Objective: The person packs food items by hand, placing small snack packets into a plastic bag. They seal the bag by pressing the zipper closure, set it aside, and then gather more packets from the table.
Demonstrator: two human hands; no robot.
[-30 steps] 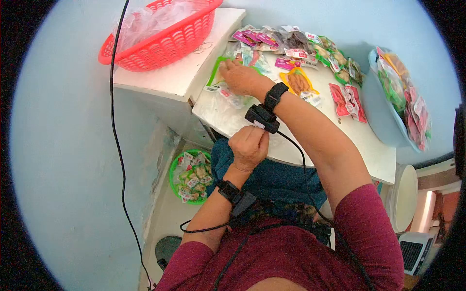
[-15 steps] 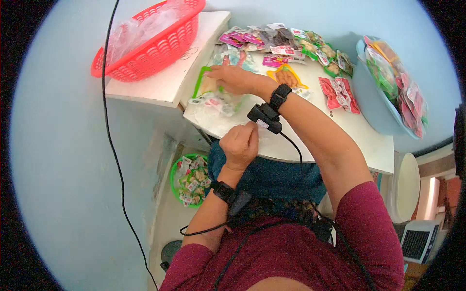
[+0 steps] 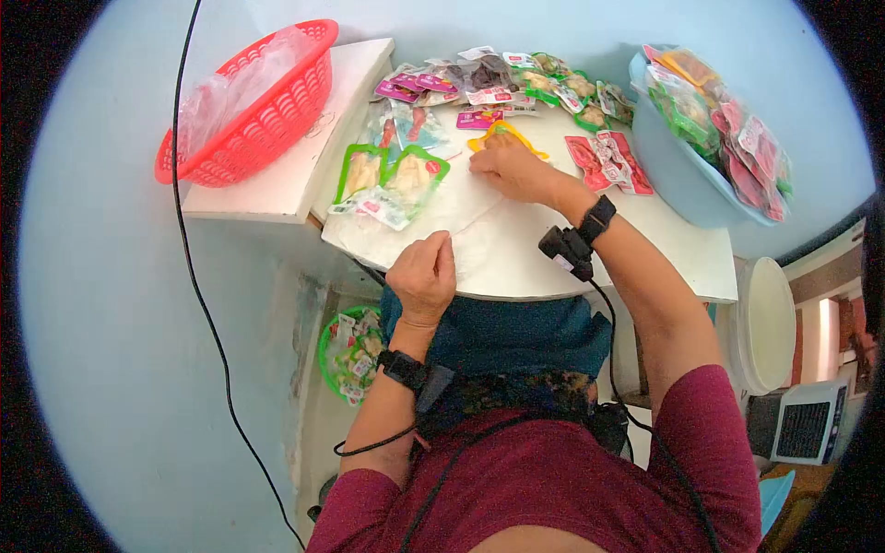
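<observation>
My right hand [image 3: 521, 170] is on a yellow-edged food packet [image 3: 510, 131] in the middle of the white table [image 3: 590, 240], its fingers curled over it and covering most of it. Nearer the front edge, my left hand [image 3: 422, 278] is closed with the thumb on top; whatever lies inside its fingers is hidden. Just beyond it, two green-edged food packets [image 3: 412, 180] lie side by side, with a clear white-printed packet [image 3: 376, 206] at their near edge. Blue-tinted clear packets [image 3: 406, 124] rest behind them. Red packets [image 3: 608, 161] lie right of my right hand.
Purple packets [image 3: 415, 85], dark-filled packets [image 3: 486, 72] and more green-edged packets [image 3: 576, 88] line the table's back. A filled blue tub [image 3: 682, 175] stands right. A red basket [image 3: 267, 111] with clear plastic sits left. Below is a green basket [image 3: 324, 364] of packets. A black cable [image 3: 207, 313] hangs left.
My right hand has left the green-edged packets and moved right onto the yellow-edged packet. Both green-edged packets now show uncovered. My left hand stays closed near the table's front; the view has shifted slightly.
</observation>
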